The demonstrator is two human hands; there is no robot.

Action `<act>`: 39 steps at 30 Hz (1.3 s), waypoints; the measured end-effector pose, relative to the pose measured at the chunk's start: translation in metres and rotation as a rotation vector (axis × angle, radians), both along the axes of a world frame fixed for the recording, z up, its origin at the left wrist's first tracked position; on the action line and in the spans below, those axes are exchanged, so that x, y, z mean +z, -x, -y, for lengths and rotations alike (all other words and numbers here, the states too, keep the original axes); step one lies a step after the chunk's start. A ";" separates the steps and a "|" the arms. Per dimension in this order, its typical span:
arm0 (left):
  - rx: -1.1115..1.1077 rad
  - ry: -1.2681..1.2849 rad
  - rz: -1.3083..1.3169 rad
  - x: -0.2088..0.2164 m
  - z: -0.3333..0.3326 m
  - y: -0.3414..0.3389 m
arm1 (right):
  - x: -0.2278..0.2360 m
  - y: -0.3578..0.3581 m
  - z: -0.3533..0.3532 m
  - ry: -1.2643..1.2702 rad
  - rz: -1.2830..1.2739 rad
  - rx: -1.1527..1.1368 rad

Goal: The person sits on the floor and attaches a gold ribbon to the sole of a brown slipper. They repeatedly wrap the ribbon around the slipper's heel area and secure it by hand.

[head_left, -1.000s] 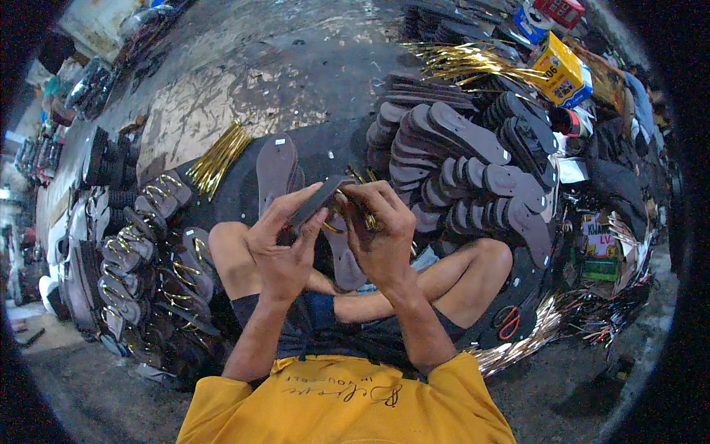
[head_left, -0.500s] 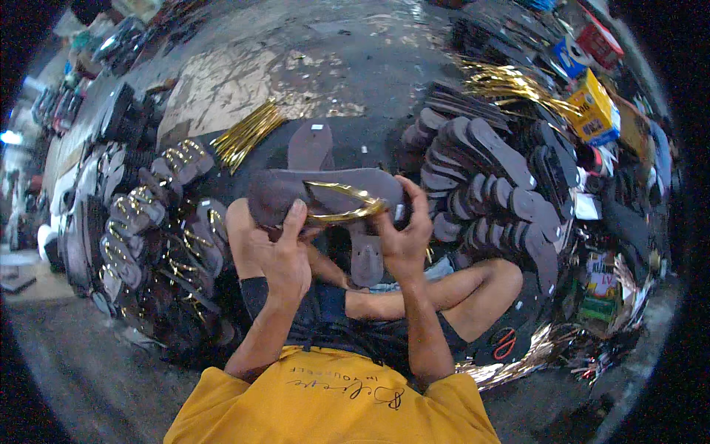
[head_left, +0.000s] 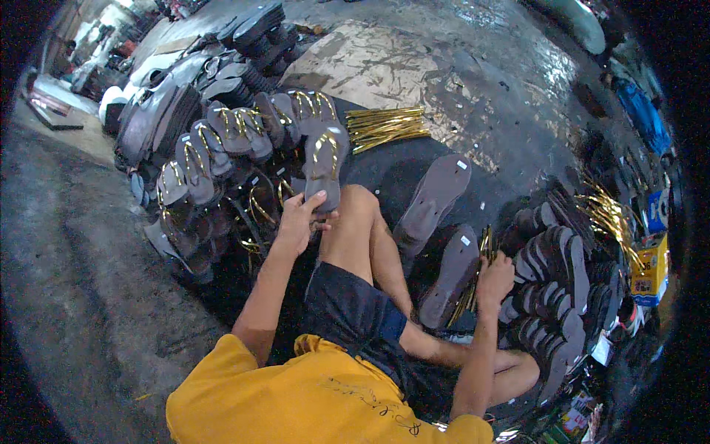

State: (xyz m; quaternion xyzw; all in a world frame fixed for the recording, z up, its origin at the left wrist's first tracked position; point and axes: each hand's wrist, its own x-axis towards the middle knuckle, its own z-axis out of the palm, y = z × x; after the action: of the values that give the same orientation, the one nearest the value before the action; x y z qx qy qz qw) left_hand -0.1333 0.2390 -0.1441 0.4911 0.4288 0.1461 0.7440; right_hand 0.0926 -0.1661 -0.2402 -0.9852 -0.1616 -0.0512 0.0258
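Sandal (head_left: 322,176) swung left, labelled end forward, long axis fore-and-aft.

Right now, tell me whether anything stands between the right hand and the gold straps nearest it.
Nothing visible does. The right hand is right at the gold straps, curled over them. The loose sole lies on their left and the stacked soles on their right, neither in between.

Looks like a footwear workshop, judging by strapped sandals (head_left: 196,183) heaped left of centre, bare soles (head_left: 578,274) stacked at right, gold straps (head_left: 384,129) bundled near the upper middle, and a stained grey floor (head_left: 81,296).
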 end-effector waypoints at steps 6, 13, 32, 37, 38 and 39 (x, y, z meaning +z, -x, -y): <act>0.144 0.208 0.063 -0.059 -0.039 -0.018 | -0.001 -0.008 -0.008 -0.142 -0.179 -0.030; 0.063 0.273 -0.065 -0.004 -0.028 0.017 | 0.064 0.015 0.010 -0.332 -0.233 -0.236; -0.435 -0.499 0.004 0.086 0.200 -0.095 | 0.141 0.048 -0.007 -1.051 -0.356 0.541; -0.182 -0.508 0.328 0.093 0.160 -0.113 | 0.025 -0.030 -0.004 -0.285 -0.302 -0.140; -0.178 -0.555 0.338 0.091 0.155 -0.116 | -0.006 -0.029 -0.010 -0.141 -0.217 -0.190; -0.161 -0.607 0.350 0.090 0.150 -0.117 | -0.012 -0.030 -0.015 -0.166 -0.242 -0.201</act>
State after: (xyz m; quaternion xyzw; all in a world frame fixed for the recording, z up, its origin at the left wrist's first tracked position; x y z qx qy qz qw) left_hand -0.0159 0.0886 -0.0545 0.6895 0.1920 0.2898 0.6355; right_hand 0.1221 -0.1507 -0.2520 -0.9898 -0.0533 0.0525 0.1210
